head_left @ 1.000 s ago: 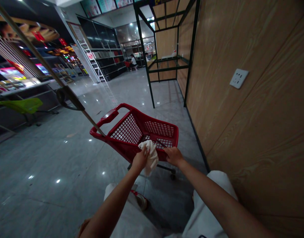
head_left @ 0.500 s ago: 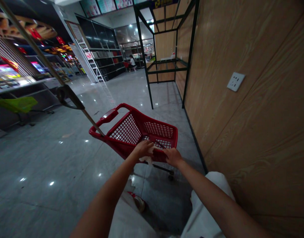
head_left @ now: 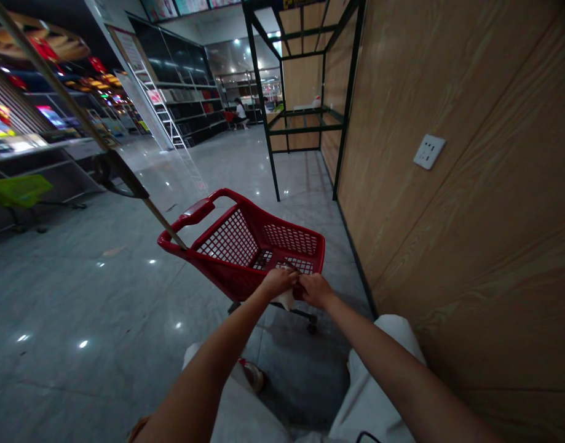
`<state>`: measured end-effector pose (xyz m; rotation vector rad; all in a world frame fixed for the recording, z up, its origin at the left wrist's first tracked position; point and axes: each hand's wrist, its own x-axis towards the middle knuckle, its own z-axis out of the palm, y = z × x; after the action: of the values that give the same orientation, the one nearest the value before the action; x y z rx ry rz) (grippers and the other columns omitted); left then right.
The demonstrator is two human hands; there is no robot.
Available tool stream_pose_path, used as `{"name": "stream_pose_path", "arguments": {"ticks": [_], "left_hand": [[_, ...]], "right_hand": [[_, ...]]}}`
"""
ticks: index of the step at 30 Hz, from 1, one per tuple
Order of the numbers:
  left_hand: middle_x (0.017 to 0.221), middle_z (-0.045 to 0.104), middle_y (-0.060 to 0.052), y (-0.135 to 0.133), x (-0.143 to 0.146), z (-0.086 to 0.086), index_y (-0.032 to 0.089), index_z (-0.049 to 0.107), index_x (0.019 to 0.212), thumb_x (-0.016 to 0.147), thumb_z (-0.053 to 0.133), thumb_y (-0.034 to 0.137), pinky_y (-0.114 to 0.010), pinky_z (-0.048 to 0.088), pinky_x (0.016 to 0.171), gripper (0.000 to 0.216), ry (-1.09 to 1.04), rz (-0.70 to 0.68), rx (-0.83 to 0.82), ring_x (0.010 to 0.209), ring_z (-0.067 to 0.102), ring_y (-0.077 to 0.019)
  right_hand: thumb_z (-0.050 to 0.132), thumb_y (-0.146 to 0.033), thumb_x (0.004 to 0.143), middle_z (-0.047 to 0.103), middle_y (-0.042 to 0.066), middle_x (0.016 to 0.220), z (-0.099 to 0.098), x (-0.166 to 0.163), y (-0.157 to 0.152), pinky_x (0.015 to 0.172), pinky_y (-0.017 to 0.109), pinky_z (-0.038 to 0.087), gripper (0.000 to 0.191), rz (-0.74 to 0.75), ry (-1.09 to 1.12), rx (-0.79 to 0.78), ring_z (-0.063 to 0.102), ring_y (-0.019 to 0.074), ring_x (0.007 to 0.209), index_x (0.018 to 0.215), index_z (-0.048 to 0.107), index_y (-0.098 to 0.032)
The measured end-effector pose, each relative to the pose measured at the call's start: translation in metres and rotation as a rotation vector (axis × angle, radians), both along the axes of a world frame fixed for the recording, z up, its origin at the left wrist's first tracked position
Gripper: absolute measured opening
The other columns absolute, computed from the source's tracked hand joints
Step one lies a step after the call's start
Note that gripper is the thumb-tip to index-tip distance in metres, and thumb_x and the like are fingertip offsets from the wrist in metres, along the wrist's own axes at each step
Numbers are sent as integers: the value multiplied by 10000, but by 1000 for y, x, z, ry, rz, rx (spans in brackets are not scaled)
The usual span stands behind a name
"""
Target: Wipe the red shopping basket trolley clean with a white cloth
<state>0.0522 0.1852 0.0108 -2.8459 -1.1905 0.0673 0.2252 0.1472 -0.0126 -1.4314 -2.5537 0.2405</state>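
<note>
A small red plastic shopping cart [head_left: 231, 271] with a lattice basket stands in front of me. My left hand [head_left: 281, 282] is closed on a crumpled white cloth or tissue [head_left: 286, 299], pressed against the basket's near rim. Right beside it, my right hand [head_left: 315, 290] has its fingers curled over the same rim near the corner. The two hands almost touch. Through the cart's handle end runs a long pole [head_left: 165, 224] with a dark grip [head_left: 120, 174], slanting up to the left.
A wood-panelled wall [head_left: 448, 246] with a socket [head_left: 430, 151] rises close on my right. Ahead stands a dark metal frame [head_left: 305, 129]. A green cart [head_left: 17, 191] is at the left; a ladder [head_left: 165, 114], shelves and a crouching person [head_left: 240, 112] are farther back.
My left hand has slid right along the rim with the white cloth, up to my right hand. The view has shifted slightly, so the cart appears a little farther left.
</note>
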Motion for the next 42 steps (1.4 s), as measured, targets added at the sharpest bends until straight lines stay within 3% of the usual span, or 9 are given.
{"name": "stream_pose_path", "arguments": {"ticks": [7,12,16,20,25,30,35,38,42], "left_hand": [[883,642,-55,13,-100,26,183,624,915,853,554,334,-256,437,662,178,128,172,113,781,607,-165],[910,637,-77,-6,-43,4,165,616,954,847,564,394,-291,444,705,258,79,122,106,829,605,-197],[913,625,-94,-14,8,-10,161,615,942,858,537,421,-297,443,696,284,31,111,88,848,596,-208],[949,621,-74,-9,-28,9,199,612,986,871,533,349,-277,432,678,204,68,75,104,844,595,-189],[925,619,-74,-12,-103,40,202,626,952,864,536,326,-289,424,686,176,124,250,176,848,593,-204],[921,610,-115,-29,-59,30,156,608,953,868,520,341,-340,421,716,222,45,430,232,863,583,-242],[958,611,-115,-30,13,12,160,595,1006,902,439,228,-331,421,702,199,-12,350,162,868,581,-232],[970,609,-103,-28,1,17,182,597,1014,888,484,269,-305,420,682,190,-5,280,158,886,577,-227],[924,615,-87,-37,-60,40,199,618,950,866,523,347,-325,420,700,195,48,324,247,836,579,-226]], "right_hand": [[528,-195,775,642,77,1019,-12,2,-1,818,325,380,303,33,35,60,570,206,932,1074,559,-164],[559,-240,765,640,77,995,-17,-10,-6,846,344,389,273,-64,70,90,559,221,927,1030,572,-175],[513,-227,814,633,71,953,-18,-7,-9,1046,407,262,202,-141,64,186,546,213,935,996,578,-166],[461,-184,846,632,90,1020,-18,14,-8,1112,471,123,267,-186,-19,198,538,222,965,1096,558,-172],[465,-165,818,603,123,1132,-12,35,-3,1123,473,64,343,-262,-52,104,502,237,1080,1153,537,-148],[544,-231,726,513,204,1266,-8,4,-6,1113,506,33,545,-350,-40,87,366,308,1256,1231,479,-38],[514,-265,775,322,178,1462,-12,-30,-9,1085,483,141,675,-196,-66,143,326,303,1291,1400,323,-95],[444,-183,822,327,135,1474,-15,-20,-1,1035,454,234,588,-179,-146,129,426,267,1198,1402,347,-178],[415,-155,839,322,121,1481,-23,2,13,1041,452,218,550,-206,-218,127,420,270,1204,1387,384,-192]]}}
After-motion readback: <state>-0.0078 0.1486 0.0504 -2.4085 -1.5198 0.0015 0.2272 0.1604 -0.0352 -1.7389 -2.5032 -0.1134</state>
